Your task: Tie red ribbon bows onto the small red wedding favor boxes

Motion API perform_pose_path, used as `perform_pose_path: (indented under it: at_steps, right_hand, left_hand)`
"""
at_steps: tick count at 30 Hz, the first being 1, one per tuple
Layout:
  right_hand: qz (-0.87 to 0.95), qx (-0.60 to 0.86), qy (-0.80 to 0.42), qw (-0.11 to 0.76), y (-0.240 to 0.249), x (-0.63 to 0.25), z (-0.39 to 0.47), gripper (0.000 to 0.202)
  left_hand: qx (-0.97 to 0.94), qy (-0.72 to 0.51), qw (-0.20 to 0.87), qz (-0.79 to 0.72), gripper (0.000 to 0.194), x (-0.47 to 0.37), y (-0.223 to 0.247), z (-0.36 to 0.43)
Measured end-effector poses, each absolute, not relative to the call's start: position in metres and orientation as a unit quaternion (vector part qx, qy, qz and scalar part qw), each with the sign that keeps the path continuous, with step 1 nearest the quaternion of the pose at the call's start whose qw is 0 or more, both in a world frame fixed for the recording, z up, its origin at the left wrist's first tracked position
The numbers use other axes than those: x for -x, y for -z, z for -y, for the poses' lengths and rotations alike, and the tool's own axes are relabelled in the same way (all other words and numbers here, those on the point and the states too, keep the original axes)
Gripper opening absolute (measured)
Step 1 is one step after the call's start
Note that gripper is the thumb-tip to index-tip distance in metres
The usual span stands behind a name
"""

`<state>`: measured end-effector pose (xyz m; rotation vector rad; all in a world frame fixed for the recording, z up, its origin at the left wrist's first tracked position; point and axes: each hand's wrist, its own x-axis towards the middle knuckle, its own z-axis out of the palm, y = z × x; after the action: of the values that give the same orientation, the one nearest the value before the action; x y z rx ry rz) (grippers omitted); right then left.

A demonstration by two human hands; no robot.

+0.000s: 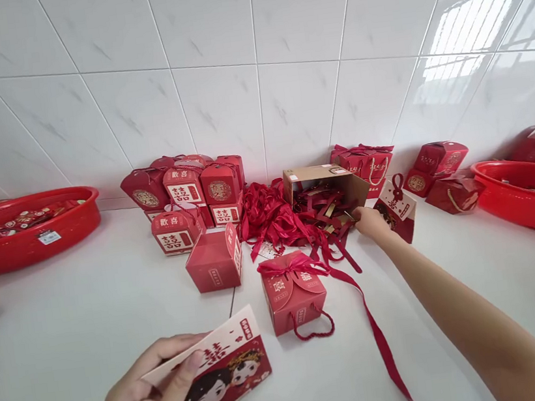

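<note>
My left hand (150, 400) is closed around a red and white candy box (227, 380) printed with a cartoon couple, which looks flattened, thumb on its front. At the mouth of a cardboard carton (320, 172) lying on its side, my right hand (370, 223) is closed among dark red and gold strips (320, 205); its fingertips are partly hidden, and what they grip cannot be made out. Just right of that hand stands another couple-printed box (401, 209) with a red loop. A ribbon-tied red gift box (294, 295) with a rope handle sits between my hands.
Stacked red gift boxes (182, 192) and a plain-sided red box (211, 264) stand at left centre, beside heaped red ribbon (269, 210). A long ribbon (379, 337) trails forward. Red basins (73, 219) flank the table; more boxes (440, 161) stand at right against the tiled wall.
</note>
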<state>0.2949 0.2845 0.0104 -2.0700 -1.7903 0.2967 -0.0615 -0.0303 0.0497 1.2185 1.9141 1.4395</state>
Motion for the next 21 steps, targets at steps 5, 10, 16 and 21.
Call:
perform_pose_path:
  at_steps: [5, 10, 16, 21]
  right_hand:
    - [0.621, 0.754, -0.119, 0.18, -0.003, -0.308, -0.279, 0.029]
    - [0.579, 0.773, -0.137, 0.219, 0.007, -0.304, -0.289, 0.032]
    - [0.562, 0.752, -0.185, 0.291, 0.009, -0.304, -0.299, 0.031]
    - [0.551, 0.725, -0.211, 0.355, 0.004, -0.306, -0.284, 0.027]
  left_hand:
    - [-0.445, -0.553, 0.31, -0.633, 0.041, 0.057, -0.051, 0.013]
    - [-0.492, -0.533, 0.347, -0.594, 0.032, 0.053, -0.047, 0.003]
    - [-0.501, -0.541, 0.339, -0.585, 0.031, 0.05, -0.048, 0.002]
    - [-0.501, -0.523, 0.35, -0.594, 0.035, 0.045, -0.055, 0.006]
